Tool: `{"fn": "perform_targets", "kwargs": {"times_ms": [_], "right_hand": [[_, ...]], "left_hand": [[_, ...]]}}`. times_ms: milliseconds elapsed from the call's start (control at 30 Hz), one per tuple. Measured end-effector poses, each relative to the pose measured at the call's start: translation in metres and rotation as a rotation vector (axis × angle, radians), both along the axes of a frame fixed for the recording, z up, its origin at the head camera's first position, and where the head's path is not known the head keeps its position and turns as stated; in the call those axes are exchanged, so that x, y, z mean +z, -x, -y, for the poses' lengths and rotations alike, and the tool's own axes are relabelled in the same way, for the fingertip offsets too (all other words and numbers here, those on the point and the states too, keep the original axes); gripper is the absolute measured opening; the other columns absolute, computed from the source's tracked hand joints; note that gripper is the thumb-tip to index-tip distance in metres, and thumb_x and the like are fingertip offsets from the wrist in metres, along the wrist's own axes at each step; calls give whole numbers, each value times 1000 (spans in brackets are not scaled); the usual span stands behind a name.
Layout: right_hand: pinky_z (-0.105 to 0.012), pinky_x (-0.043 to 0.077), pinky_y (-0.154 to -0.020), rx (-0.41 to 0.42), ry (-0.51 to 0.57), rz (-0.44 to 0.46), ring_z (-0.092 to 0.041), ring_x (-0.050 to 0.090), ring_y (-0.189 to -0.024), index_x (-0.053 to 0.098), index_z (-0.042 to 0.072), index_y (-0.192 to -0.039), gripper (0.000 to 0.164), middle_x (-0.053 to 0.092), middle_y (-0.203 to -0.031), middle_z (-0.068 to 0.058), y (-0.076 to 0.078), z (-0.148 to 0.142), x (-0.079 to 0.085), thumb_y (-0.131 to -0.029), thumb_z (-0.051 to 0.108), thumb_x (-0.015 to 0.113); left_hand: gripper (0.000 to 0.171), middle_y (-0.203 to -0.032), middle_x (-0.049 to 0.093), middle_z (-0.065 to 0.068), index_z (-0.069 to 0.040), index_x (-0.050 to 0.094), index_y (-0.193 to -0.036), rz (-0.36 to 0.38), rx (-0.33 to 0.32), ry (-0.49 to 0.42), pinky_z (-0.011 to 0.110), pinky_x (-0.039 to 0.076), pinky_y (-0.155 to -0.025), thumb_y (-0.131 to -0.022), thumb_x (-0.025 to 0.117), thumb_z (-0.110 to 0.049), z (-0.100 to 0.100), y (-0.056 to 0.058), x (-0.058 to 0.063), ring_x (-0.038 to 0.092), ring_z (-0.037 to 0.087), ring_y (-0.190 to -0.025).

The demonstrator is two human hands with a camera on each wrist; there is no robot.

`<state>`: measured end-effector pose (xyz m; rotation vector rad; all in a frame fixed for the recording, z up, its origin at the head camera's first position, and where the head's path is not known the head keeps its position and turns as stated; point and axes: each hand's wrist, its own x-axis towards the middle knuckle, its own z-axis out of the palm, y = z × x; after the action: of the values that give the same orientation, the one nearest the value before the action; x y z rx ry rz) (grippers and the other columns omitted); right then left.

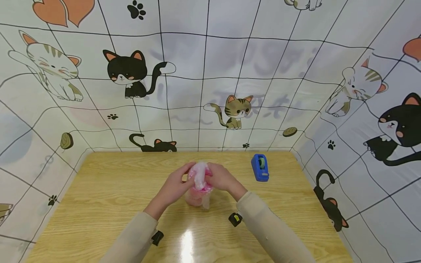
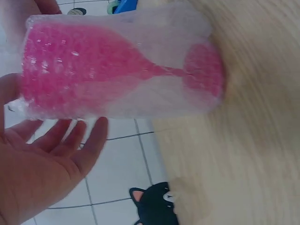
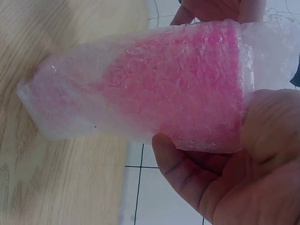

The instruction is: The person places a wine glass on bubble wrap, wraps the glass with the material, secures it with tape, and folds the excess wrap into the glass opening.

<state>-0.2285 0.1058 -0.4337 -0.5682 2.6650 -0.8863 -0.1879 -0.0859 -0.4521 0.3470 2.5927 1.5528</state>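
Note:
A pink stemmed goblet stands upright on the table, wrapped in clear bubble wrap. Through the plastic its wide bowl, thin stem and round foot show. My left hand holds the wrapped rim from the left, its fingers along the side in the left wrist view. From the right, my right hand grips the top, with thumb and fingers on the wrap. A loose whitish flap of the wrap lies over the goblet's mouth between both hands. The fingertips behind the goblet are partly hidden.
A blue tape dispenser with a roll in it stands at the back right of the wooden table. Cat-printed white cloth hangs behind and at both sides. Small black devices sit by the wrists.

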Motion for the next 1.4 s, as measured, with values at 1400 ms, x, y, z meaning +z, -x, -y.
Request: {"fn": "perform_targets", "kwargs": {"times_ms": [1400], "right_hand": [[-43, 60, -63, -125, 267, 399, -24, 65, -63, 46, -1, -117, 35, 62, -97, -16, -15, 5, 3, -86, 6, 61]], "left_hand": [[50, -140, 54, 16, -13, 35, -147, 119, -107, 220, 57, 44, -103, -102, 36, -34, -12, 14, 19, 54, 36, -127]]}}
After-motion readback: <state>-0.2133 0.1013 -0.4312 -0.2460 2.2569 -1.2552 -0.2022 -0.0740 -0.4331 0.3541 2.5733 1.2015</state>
